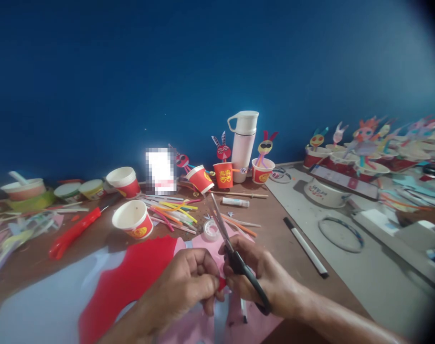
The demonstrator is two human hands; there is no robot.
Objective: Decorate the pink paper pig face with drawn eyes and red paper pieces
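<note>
One small red piece is held above the near edge of the worktop, around its middle, pinched between the thumb and fingers of the left hand, which are closed together on it. Just beside it, black-handled scissors are gripped by the right hand; its fingers are curled round the handles, and the blades are pointed up toward the far edge. Beneath the hands, pink paper is spread, and to its left a red sheet is laid over pale paper that reaches toward the near left corner.

Beyond the hands, a roll of tape, colored straws and a white tube are scattered. A red-handled tool is laid toward the left edge, near a white-rimmed paper cup. To the right of the hands, a black-and-white marker is set down beside a grey board. Along the far edge, three decorated red cups are lined up near a white bottle, one of them tilted. Toward the far right corner, more figure-topped cups are crowded behind a phone.
</note>
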